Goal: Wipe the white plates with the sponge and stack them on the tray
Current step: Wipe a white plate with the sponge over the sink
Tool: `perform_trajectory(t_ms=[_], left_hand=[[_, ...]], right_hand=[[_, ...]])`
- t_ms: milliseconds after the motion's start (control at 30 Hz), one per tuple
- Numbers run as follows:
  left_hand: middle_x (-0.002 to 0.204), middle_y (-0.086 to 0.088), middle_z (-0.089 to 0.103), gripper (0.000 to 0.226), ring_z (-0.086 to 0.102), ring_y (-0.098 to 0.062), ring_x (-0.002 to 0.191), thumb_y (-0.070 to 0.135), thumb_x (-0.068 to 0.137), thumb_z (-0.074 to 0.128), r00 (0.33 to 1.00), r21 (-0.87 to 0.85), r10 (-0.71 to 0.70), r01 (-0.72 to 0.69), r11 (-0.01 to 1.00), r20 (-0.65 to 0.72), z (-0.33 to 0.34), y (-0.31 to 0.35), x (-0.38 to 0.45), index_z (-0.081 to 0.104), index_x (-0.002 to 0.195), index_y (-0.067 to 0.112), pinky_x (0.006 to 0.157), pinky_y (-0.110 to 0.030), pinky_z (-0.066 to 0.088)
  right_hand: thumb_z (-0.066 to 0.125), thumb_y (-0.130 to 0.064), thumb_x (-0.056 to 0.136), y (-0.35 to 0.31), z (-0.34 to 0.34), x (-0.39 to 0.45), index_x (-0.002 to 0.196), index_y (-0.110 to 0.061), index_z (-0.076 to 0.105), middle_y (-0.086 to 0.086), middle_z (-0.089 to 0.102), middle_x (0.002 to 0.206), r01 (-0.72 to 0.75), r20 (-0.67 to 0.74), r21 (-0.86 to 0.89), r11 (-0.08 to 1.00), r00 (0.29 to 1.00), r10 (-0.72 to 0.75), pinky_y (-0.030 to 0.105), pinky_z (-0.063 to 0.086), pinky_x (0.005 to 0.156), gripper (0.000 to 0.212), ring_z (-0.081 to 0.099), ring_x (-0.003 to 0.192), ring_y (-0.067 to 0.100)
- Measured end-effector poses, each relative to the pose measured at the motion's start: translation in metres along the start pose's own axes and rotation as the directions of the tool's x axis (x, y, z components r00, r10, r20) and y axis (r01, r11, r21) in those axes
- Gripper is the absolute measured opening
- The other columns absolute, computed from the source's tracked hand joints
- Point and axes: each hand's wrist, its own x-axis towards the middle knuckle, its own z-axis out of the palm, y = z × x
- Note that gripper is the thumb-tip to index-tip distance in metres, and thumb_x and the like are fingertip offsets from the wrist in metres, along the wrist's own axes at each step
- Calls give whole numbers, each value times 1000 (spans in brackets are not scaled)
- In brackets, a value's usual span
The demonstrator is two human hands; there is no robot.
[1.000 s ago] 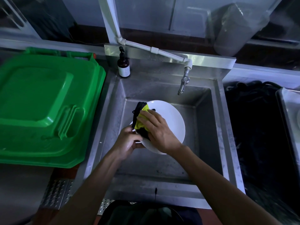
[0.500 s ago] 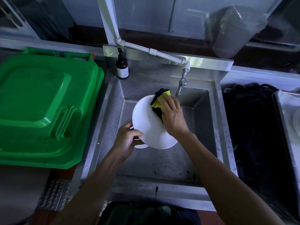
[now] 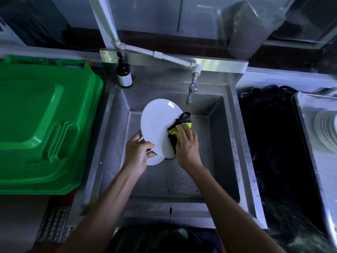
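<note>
Over the steel sink point(image 3: 226, 147) a white plate point(image 3: 156, 123) is held tilted. My left hand point(image 3: 136, 154) grips its lower left rim, thumb on the face. A second white plate point(image 3: 155, 159) shows beneath it, partly hidden. My right hand point(image 3: 187, 147) presses a yellow and black sponge point(image 3: 177, 130) against the plate's right edge, fingers curled over it. At the far right a stack of white plates point(image 3: 324, 130) lies on a metal tray point(image 3: 300, 114), cut off by the frame edge.
A green plastic bin lid point(image 3: 40, 125) fills the left. A brown pump bottle point(image 3: 124, 73) stands on the sink's back left corner. The tap point(image 3: 191, 90) hangs over the basin, just right of the plate's top. Dark cloth point(image 3: 269, 139) lies between sink and tray.
My right hand slid the sponge from the plate's left side to its top, then down to its right edge. The plate tilted more upright in my left hand.
</note>
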Motion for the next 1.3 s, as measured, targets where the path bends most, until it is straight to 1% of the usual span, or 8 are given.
perform_trajectory(t_ms=[267,433,567,733,900,1033,1167,1300], left_hand=[[88,-10,69,58,62,-26,74,-6,54,57,1000,-12,-1,1,1000,-28,-2,-5,-3,76,104,16,57,-30,54],[100,-15,66,58,59,-27,83,-7,62,50,999,-83,-4,0,997,-49,-14,-7,-1,74,111,15,63,-29,48],[99,-16,69,57,63,-29,79,-11,62,52,996,-117,-13,2,993,-89,-26,-5,-2,73,111,11,59,-29,52],[105,-19,69,52,64,-37,90,-15,73,46,993,-101,-13,1,995,-113,-36,-5,-2,67,116,4,74,-42,57],[101,-15,69,40,66,-34,92,-11,65,54,997,-69,-12,6,998,-78,-35,-3,-6,69,97,6,72,-44,60],[98,-16,68,39,65,-33,89,-5,57,56,999,11,-13,14,1000,-51,-37,-3,-5,70,91,8,78,-51,61],[92,-14,68,35,65,-32,83,-5,57,57,1000,49,-20,21,999,-18,-44,-5,-3,70,85,10,73,-47,61],[90,-16,68,34,65,-32,79,-4,55,58,999,120,-34,34,992,-4,-51,-6,2,74,80,13,68,-49,60]], right_hand=[[50,1,95,-36,26,-31,141,0,49,19,41,151,89,-60,160,983,995,-81,47,24,117,46,34,142,37],[52,0,88,-63,40,-39,142,-4,50,16,40,153,127,-76,175,976,990,-115,51,27,116,54,34,141,38],[56,-6,93,-57,42,-46,144,-7,50,13,39,155,138,-63,124,983,989,-131,51,29,115,51,32,143,36],[55,-1,95,-41,44,-45,140,-2,52,20,41,152,76,-119,102,992,991,-64,56,31,113,45,36,140,43],[50,2,94,-31,46,-32,145,-6,46,15,29,160,-73,-191,122,990,977,95,53,24,119,52,26,144,41],[50,4,92,-21,39,-17,148,-5,41,15,28,160,-125,-213,167,978,964,159,52,24,118,57,29,140,41],[48,7,90,-8,26,-6,150,-7,36,13,29,158,-124,-210,273,954,960,185,51,29,115,63,30,137,36],[46,-1,96,1,9,4,152,-14,32,5,28,157,-121,-153,341,932,971,182,42,32,112,59,29,137,28]])
